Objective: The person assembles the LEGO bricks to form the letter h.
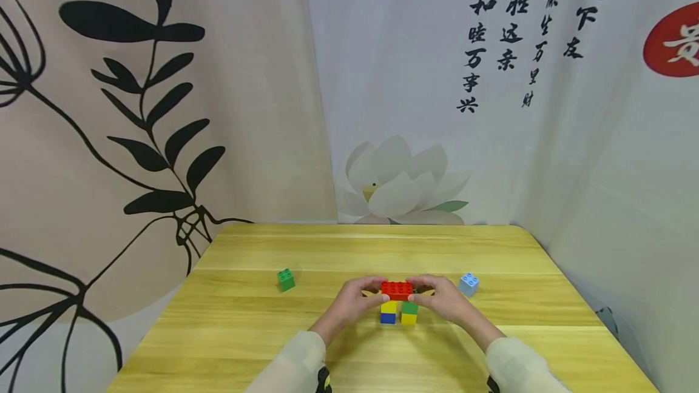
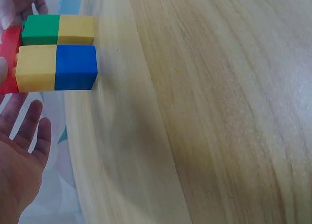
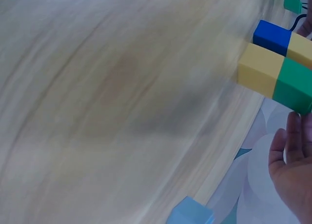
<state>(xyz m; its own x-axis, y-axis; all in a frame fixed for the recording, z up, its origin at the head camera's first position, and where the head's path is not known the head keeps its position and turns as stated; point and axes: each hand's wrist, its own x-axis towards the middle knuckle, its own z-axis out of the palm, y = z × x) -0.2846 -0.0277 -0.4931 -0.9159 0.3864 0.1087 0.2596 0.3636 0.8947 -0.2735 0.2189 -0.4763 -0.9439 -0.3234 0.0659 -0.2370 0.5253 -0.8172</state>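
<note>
A long red brick [image 1: 397, 290] lies level over two small stacks in the head view. My left hand [image 1: 352, 304] pinches its left end between thumb and fingers, while my right hand [image 1: 446, 302] pinches the right end. Under it on the left, a yellow brick [image 1: 389, 307] sits on a blue brick [image 1: 388, 318]. On the right, a green brick [image 1: 409, 307] tops another yellow brick [image 1: 408, 319]. The left wrist view shows yellow studs in a thin gap below the red brick [image 2: 10, 58]. In the right wrist view the red brick is out of sight.
A loose green brick [image 1: 286, 279] stands on the wooden table [image 1: 246, 332] to the left. Beyond my right hand is a light blue brick [image 1: 468, 284]. Printed curtains [image 1: 262, 108] hang behind the table's far edge.
</note>
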